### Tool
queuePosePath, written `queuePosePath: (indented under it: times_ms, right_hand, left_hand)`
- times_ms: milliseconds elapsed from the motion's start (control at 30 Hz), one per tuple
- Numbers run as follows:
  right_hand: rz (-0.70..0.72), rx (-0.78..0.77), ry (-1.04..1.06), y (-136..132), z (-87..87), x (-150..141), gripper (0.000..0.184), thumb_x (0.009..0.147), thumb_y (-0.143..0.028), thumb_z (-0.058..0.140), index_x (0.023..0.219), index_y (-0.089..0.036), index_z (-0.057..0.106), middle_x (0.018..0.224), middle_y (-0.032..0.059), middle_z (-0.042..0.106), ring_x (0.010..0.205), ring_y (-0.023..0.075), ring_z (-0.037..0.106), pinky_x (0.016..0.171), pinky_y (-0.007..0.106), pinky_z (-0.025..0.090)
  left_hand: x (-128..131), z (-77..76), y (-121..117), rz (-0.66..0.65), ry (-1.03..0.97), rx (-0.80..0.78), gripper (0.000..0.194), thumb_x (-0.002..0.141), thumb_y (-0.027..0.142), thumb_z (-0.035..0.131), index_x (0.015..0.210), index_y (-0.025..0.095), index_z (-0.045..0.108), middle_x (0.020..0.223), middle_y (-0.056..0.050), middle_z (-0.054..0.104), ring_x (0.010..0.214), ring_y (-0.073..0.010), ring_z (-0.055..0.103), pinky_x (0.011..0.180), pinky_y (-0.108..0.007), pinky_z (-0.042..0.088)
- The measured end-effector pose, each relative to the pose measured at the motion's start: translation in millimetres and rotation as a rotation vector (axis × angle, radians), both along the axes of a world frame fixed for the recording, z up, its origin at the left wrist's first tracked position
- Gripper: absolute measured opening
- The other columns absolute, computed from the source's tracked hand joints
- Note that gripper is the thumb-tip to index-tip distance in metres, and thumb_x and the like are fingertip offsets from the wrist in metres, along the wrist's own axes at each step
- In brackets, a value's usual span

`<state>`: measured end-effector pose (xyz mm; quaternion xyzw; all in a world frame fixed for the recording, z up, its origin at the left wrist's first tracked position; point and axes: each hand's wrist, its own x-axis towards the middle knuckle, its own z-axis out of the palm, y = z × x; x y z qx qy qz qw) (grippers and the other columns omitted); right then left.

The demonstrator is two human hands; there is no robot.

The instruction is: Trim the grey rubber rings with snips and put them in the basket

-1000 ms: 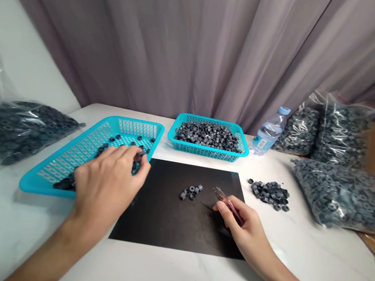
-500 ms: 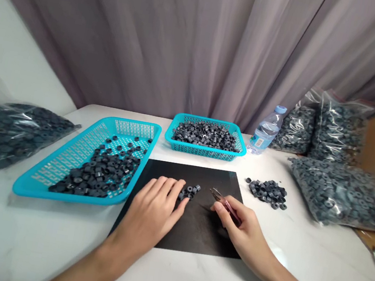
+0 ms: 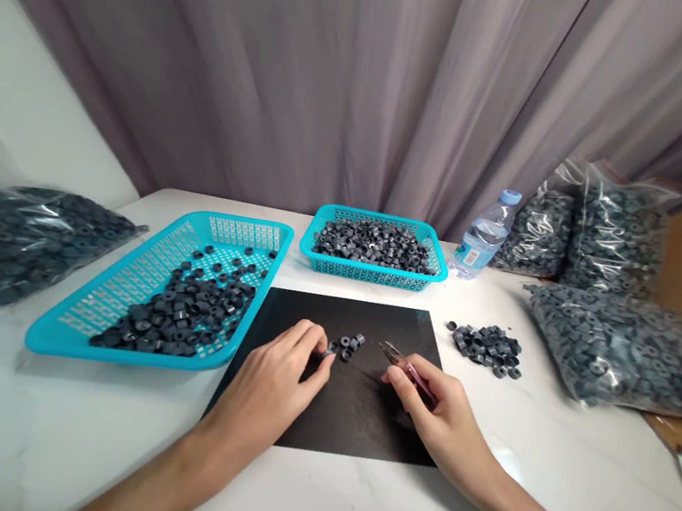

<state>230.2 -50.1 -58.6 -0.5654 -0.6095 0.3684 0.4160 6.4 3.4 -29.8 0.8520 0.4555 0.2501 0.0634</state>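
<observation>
Under a grey curtain (image 3: 320, 69), the white surface (image 3: 312, 504) carries two blue baskets (image 3: 106, 286) at centre left and upper centre, one bottle (image 3: 484, 238) and four clear bags (image 3: 631, 356), three right, one left. On one black mat (image 3: 353, 419), mid-frame, the left hand (image 3: 275, 375) curls narrowly beside several dark rings (image 3: 359, 340), whether pinching one I cannot tell; the right hand (image 3: 443, 403) grips one pointed tool (image 3: 395, 354).

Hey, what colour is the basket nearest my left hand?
The basket is bright turquoise; it shows best in the head view, the only one.
</observation>
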Motion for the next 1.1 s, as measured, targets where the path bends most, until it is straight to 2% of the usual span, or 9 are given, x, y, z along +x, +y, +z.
queuePosePath:
  times_ms: [67,133,233,400,567,667,867,1100]
  right_hand:
    - [0.0,0.006,-0.011,0,0.0,0,0.044,0.101,-0.055,0.048,0.082,-0.018,0.061,0.068,-0.0034,0.037,0.063,0.0141,0.036,0.056,0.027,0.03]
    - [-0.003,0.011,-0.019,0,0.4,0,0.044,0.101,-0.055,0.048,0.082,-0.018,0.061,0.068,-0.0035,0.036,0.063,0.0143,0.036,0.056,0.027,0.03]
    - [-0.004,0.011,-0.02,0,1.8,0,0.044,0.101,-0.056,0.048,0.082,-0.018,0.061,0.068,-0.0035,0.037,0.063,0.0142,0.037,0.056,0.027,0.03]
    - [0.002,0.006,-0.014,0,2.0,0,0.044,0.101,-0.056,0.047,0.08,-0.019,0.059,0.068,-0.0038,0.035,0.063,0.0142,0.035,0.056,0.027,0.03]
    - [0.003,0.015,-0.037,-1,-0.6,1,0.044,0.101,-0.056,0.047,0.083,-0.019,0.061,0.068,-0.0035,0.037,0.063,0.0144,0.036,0.056,0.028,0.03]
    - [0.001,0.019,-0.034,-1,0.3,1,0.043,0.101,-0.056,0.048,0.083,-0.018,0.061,0.068,-0.0037,0.035,0.063,0.0142,0.034,0.055,0.028,0.029]
    - [0.003,0.018,-0.028,-1,1.5,1,0.042,0.101,-0.055,0.048,0.081,-0.02,0.058,0.067,-0.0043,0.032,0.062,0.0142,0.032,0.055,0.028,0.027]
    - [0.006,0.031,-0.036,-2,-0.4,2,0.044,0.101,-0.055,0.048,0.073,-0.021,0.046,0.067,-0.0048,0.031,0.061,0.013,0.031,0.055,0.027,0.027]
  left_hand:
    - [0,-2.3,3,-0.001,-0.113,-0.051,0.008,0.094,0.018,0.056,0.087,0.022,0.054,0.085,0.001,0.063,0.073,-0.0156,0.064,0.07,-0.03,0.052]
    - [1,-2.0,5,0.005,-0.25,-0.111,0.005,0.092,0.019,0.059,0.095,0.022,0.056,0.084,0.002,0.064,0.071,-0.0144,0.064,0.072,-0.029,0.055]
    - [6,3.5,6,-0.02,-0.404,-0.259,0.017,0.092,0.021,0.061,0.109,0.022,0.062,0.089,0.0,0.071,0.075,-0.0144,0.069,0.077,-0.029,0.058]
    - [10,7.8,3,-0.07,-0.553,-0.521,0.011,0.091,0.027,0.066,0.097,0.02,0.072,0.099,-0.004,0.077,0.089,-0.0182,0.074,0.089,-0.031,0.059]
    - [8,4.2,3,-0.075,-0.687,-0.737,0.022,0.082,0.029,0.078,0.1,0.018,0.073,0.099,-0.005,0.079,0.094,-0.0204,0.076,0.092,-0.031,0.06]
    - [9,7.7,2,-0.07,-0.761,-0.858,0.03,0.076,0.031,0.084,0.1,0.017,0.074,0.098,-0.007,0.08,0.096,-0.0232,0.077,0.094,-0.034,0.06]
    - [13,19.2,-4,-0.087,-0.871,-0.958,0.033,0.075,0.028,0.086,0.103,0.016,0.074,0.101,-0.009,0.082,0.101,-0.0257,0.077,0.1,-0.037,0.058]
    - [13,22.1,-5,-0.132,-0.902,-0.942,0.031,0.078,0.029,0.083,0.104,0.016,0.073,0.098,-0.009,0.082,0.095,-0.0246,0.079,0.093,-0.035,0.061]
